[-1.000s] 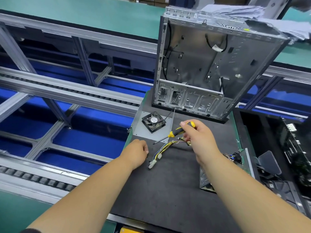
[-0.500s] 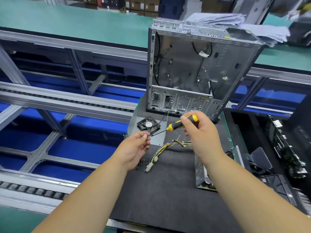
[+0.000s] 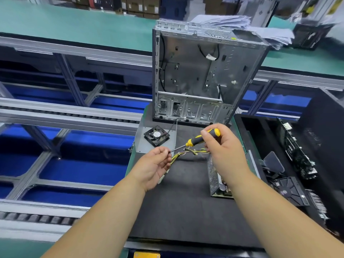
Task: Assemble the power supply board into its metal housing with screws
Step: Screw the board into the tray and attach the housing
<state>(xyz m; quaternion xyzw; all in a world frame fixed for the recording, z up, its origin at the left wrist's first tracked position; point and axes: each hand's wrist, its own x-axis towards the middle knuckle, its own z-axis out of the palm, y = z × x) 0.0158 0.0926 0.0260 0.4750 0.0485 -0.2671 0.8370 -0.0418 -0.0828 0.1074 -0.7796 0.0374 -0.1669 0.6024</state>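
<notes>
My right hand (image 3: 226, 152) grips a yellow-and-black screwdriver (image 3: 200, 139) by its handle, shaft pointing left and down. My left hand (image 3: 155, 165) pinches something tiny at the screwdriver's tip; it looks like a screw, too small to be sure. Below my right wrist lies the power supply's perforated metal housing (image 3: 214, 175) with the board partly visible inside, mostly hidden by my arm. Its yellow-and-black wire bundle (image 3: 188, 152) trails left across the black mat (image 3: 178, 211).
An open grey computer case (image 3: 202, 75) stands upright at the mat's far end, papers stacked on top. A black fan (image 3: 157, 135) lies on a grey plate in front of it. A black bin (image 3: 290, 164) of parts is at right. Conveyor rails run at left.
My left hand rose from the mat to the screwdriver's tip and pinches there. My right hand lifted the screwdriver slightly. The view tilted up.
</notes>
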